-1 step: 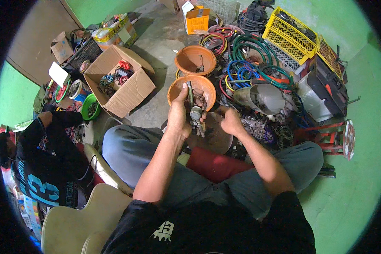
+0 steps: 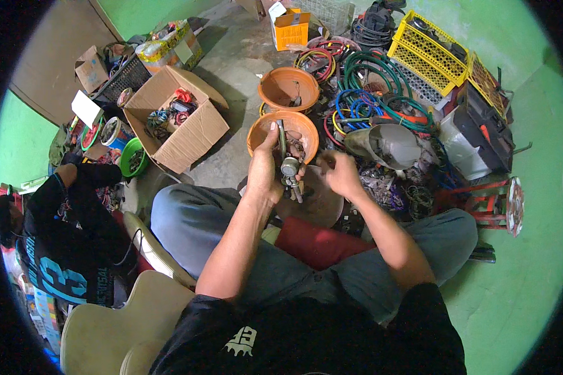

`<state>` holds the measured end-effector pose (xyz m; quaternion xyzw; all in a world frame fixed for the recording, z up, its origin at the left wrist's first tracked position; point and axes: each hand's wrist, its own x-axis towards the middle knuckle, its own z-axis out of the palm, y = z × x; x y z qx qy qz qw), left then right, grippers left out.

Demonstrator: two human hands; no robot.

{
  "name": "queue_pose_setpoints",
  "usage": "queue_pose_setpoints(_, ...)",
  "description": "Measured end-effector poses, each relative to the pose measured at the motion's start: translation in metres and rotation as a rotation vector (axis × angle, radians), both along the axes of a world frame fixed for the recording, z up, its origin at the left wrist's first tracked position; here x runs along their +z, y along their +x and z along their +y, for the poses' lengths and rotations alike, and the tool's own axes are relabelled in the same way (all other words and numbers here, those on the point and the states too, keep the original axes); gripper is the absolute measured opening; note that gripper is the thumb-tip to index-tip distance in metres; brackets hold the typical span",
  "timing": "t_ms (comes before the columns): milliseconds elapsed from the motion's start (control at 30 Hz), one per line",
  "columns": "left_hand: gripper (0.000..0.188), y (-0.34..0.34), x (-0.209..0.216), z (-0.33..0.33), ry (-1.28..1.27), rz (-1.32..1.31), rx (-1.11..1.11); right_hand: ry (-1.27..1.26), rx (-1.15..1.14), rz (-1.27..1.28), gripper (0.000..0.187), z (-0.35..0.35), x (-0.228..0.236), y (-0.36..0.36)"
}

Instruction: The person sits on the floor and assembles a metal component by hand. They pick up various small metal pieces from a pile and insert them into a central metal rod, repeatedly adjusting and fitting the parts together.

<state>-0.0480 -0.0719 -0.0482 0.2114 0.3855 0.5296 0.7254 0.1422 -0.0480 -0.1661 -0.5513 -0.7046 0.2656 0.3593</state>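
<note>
My left hand (image 2: 264, 172) is closed around a metal fitting with a round cap and a curved tube (image 2: 289, 165). The tube points up along my thumb, and short knobbly ends hang below the cap. Beyond it stands an orange plastic pot (image 2: 254, 132) with small dark pieces inside. My right hand (image 2: 343, 177) is apart from the fitting, over the right side of a dusty, shallow round pan (image 2: 322, 209). Its fingers are curled together and slightly blurred; whatever they may hold is hidden. A dark red cloth or cushion (image 2: 316, 244) lies between my legs.
A second orange pot (image 2: 269, 78) stands farther off. Coiled hoses (image 2: 356, 69), a grey scoop-shaped container (image 2: 388, 144) and loose scrap crowd the right. Yellow crates (image 2: 425, 53) and a red stool (image 2: 513, 206) stand beyond. To the left are a cardboard box (image 2: 197, 140) and a green bowl (image 2: 131, 156).
My right hand has shifted slightly and turned, its curled fingers lifting a little. My left hand and the metal fitting stay in place.
</note>
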Motion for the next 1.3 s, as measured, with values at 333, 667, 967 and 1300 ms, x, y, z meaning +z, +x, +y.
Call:
queue_pose_setpoints(333, 0.049, 0.012, -0.004, 0.003, 0.018, 0.018, -0.1, -0.046, 0.135, 0.339, 0.017, -0.022, 0.106, -0.003)
queue_pose_setpoints(667, 0.051, 0.021, 0.003, 0.004, -0.002, 0.038, -0.064, 0.022, 0.031, 0.424, 0.013, -0.011, 0.119, -0.005)
queue_pose_setpoints(967, 0.048, 0.008, -0.016, 0.018, -0.004, -0.144, 0.139, 0.058, 0.081, 0.169, 0.017, 0.024, 0.139, 0.017)
queue_pose_setpoints(1300, 0.022, 0.004, -0.027, 0.019, -0.116, -0.233, 0.241, -0.117, 0.19, -0.382, 0.01, 0.002, 0.121, 0.024)
